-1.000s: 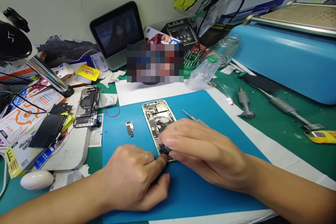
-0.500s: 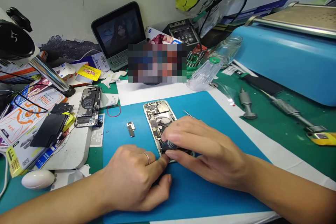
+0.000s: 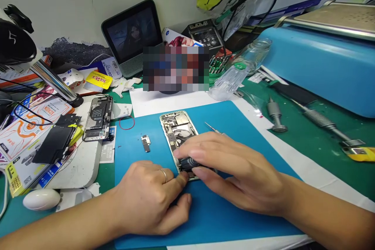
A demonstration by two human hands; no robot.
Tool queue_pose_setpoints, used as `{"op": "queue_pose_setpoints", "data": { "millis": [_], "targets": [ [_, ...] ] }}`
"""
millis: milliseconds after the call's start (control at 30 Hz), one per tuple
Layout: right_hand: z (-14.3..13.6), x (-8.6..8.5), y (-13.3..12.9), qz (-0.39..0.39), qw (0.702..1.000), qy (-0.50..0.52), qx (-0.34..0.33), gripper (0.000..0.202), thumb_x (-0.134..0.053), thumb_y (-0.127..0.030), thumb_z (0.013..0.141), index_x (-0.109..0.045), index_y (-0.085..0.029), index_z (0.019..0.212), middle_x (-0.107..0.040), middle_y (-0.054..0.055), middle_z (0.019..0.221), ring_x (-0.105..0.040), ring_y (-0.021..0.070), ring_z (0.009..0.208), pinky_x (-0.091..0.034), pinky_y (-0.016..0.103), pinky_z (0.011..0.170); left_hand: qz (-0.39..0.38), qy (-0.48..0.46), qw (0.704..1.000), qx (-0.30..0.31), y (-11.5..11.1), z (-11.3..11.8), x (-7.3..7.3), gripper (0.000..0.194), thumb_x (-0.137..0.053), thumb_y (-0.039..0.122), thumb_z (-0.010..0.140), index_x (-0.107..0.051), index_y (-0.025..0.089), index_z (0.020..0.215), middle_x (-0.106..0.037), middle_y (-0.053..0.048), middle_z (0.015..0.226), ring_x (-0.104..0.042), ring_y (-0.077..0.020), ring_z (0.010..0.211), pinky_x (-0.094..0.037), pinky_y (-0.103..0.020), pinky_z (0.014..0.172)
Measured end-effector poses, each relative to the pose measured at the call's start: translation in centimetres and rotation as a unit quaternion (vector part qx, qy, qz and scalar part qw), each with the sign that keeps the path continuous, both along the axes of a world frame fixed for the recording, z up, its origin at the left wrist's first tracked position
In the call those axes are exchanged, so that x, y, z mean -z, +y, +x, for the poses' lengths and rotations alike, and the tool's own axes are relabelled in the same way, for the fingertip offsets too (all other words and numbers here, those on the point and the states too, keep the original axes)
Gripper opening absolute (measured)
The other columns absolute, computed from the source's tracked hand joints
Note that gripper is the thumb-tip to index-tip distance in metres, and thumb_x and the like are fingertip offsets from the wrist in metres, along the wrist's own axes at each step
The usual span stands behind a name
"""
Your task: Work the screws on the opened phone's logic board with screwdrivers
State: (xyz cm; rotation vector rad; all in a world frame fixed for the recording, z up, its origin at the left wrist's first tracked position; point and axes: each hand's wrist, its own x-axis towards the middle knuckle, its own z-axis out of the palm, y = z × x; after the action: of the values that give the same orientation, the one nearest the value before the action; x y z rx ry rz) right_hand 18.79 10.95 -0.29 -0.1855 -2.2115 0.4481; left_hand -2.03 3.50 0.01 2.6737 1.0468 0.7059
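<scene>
An opened smartphone (image 3: 180, 134) lies on the blue mat (image 3: 140, 125), its inner parts bare and its lower end partly hidden by both hands. My left hand (image 3: 155, 195) has its fingers curled, with the index fingertip pressing the phone's lower left edge. Above the phone, my right hand (image 3: 234, 172) has its fingers and thumb around a dark, ridged screwdriver handle (image 3: 189, 163); its tip is hidden. Left of the phone is a small metal bracket plate (image 3: 145, 143), with tiny screws near it. Beyond my right hand lies a thin metal-tipped tool (image 3: 211, 127), partly covered.
A second opened phone (image 3: 98, 118) rests on a white box at left, beside stacked packaging (image 3: 32, 129). A screen (image 3: 131, 35) stands at the back. Tool bits (image 3: 218, 64), a clear bottle (image 3: 230, 82) and metal tools (image 3: 275, 115) are at right. A white mouse (image 3: 41, 199) sits front left.
My right hand's fingers have shifted slightly on the screwdriver, the thumb moving a little right and the index finger a little left. My left hand stays in place.
</scene>
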Motion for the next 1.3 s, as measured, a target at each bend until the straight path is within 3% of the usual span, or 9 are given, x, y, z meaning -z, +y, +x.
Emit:
{"op": "queue_pose_setpoints", "data": {
  "millis": [100, 233, 400, 567, 700, 867, 1000, 1167, 1300],
  "targets": [
    [0.06, -0.13, -0.02, 0.009, 1.000, 0.007, -0.001, 0.051, -0.055, -0.010, 0.100, -0.044, -0.019, 0.149, -0.077, 0.009, 0.104, -0.074, 0.0181, 0.097, -0.063, 0.034, 0.089, -0.001, 0.000, 1.000, 0.001, 0.01, 0.04, -0.02, 0.033, -0.044, 0.024, 0.102, -0.073, 0.013, 0.091, -0.058, 0.000, 0.060, -0.048, -0.0174, 0.045, -0.032, -0.036, 0.043],
    [0.33, -0.32, -0.06, -0.002, 1.000, 0.002, -0.009, 0.050, -0.051, -0.006, 0.100, -0.045, -0.018, 0.149, -0.076, 0.013, 0.117, -0.072, 0.0192, 0.113, -0.062, 0.036, 0.097, -0.010, 0.000, 1.000, 0.003, 0.07, -0.02, 0.01, 0.033, -0.044, 0.025, 0.102, -0.074, 0.011, 0.096, -0.060, 0.000, 0.060, -0.051, -0.0167, 0.046, -0.035, -0.034, 0.044],
    [0.46, -0.33, 0.02, 0.003, 1.000, 0.013, 0.010, 0.046, -0.053, -0.012, 0.102, -0.048, -0.022, 0.147, -0.074, 0.008, 0.099, -0.072, 0.0181, 0.091, -0.063, 0.034, 0.083, -0.025, -0.002, 1.000, 0.004, 0.15, -0.15, -0.01, 0.034, -0.044, 0.024, 0.102, -0.073, 0.012, 0.090, -0.059, 0.000, 0.059, -0.050, -0.0165, 0.045, -0.035, -0.034, 0.044],
    [0.30, -0.09, -0.04, 0.007, 1.000, 0.010, 0.011, 0.043, -0.046, -0.005, 0.102, -0.048, -0.018, 0.143, -0.073, 0.013, 0.119, -0.069, 0.0197, 0.115, -0.061, 0.037, 0.095, -0.023, -0.002, 1.000, 0.004, 0.10, -0.11, 0.02, 0.033, -0.046, 0.024, 0.101, -0.076, 0.009, 0.102, -0.060, 0.000, 0.061, -0.052, -0.0174, 0.047, -0.038, -0.035, 0.044],
    [0.20, -0.05, -0.12, 0.009, 1.000, 0.011, 0.014, 0.038, -0.051, -0.010, 0.103, -0.050, -0.019, 0.139, -0.071, 0.007, 0.102, -0.069, 0.0167, 0.094, -0.061, 0.034, 0.086, -0.031, -0.007, 0.999, 0.007, 0.10, -0.08, 0.06, 0.032, -0.046, 0.023, 0.100, -0.075, 0.012, 0.091, -0.057, 0.001, 0.060, -0.049, -0.0174, 0.046, -0.036, -0.037, 0.044],
    [0.30, -0.29, -0.09, 0.016, 1.000, 0.002, 0.008, 0.037, -0.048, -0.003, 0.099, -0.053, -0.016, 0.134, -0.070, 0.011, 0.113, -0.067, 0.0173, 0.109, -0.057, 0.033, 0.096, -0.040, -0.008, 0.999, 0.006, 0.21, -0.17, 0.08, 0.030, -0.048, 0.023, 0.101, -0.075, 0.011, 0.096, -0.059, 0.001, 0.062, -0.051, -0.0168, 0.048, -0.037, -0.036, 0.046],
    [0.37, -0.28, -0.10, 0.006, 1.000, 0.000, 0.016, 0.030, -0.054, -0.010, 0.100, -0.057, -0.017, 0.130, -0.068, 0.008, 0.101, -0.065, 0.0167, 0.095, -0.058, 0.032, 0.088, -0.050, -0.007, 0.999, 0.008, 0.20, -0.18, -0.02, 0.031, -0.047, 0.021, 0.102, -0.072, 0.014, 0.087, -0.058, 0.001, 0.061, -0.050, -0.0163, 0.047, -0.035, -0.037, 0.046],
    [0.33, -0.33, -0.05, -0.004, 1.000, 0.009, -0.009, 0.039, -0.047, -0.002, 0.099, -0.052, -0.015, 0.135, -0.072, 0.012, 0.111, -0.068, 0.0172, 0.107, -0.057, 0.035, 0.098, -0.048, -0.003, 0.999, 0.005, 0.21, -0.11, 0.00, 0.029, -0.046, 0.021, 0.102, -0.072, 0.013, 0.091, -0.059, 0.001, 0.062, -0.052, -0.0160, 0.049, -0.035, -0.036, 0.047],
    [0.27, -0.39, -0.02, -0.007, 1.000, 0.012, 0.012, 0.032, -0.054, -0.012, 0.101, -0.054, -0.017, 0.133, -0.071, 0.009, 0.101, -0.067, 0.0175, 0.097, -0.059, 0.034, 0.088, -0.040, -0.010, 0.999, -0.001, 0.12, -0.06, 0.01, 0.030, -0.047, 0.020, 0.101, -0.068, 0.016, 0.081, -0.055, 0.002, 0.060, -0.046, -0.0159, 0.046, -0.032, -0.037, 0.046]
  ]
}}
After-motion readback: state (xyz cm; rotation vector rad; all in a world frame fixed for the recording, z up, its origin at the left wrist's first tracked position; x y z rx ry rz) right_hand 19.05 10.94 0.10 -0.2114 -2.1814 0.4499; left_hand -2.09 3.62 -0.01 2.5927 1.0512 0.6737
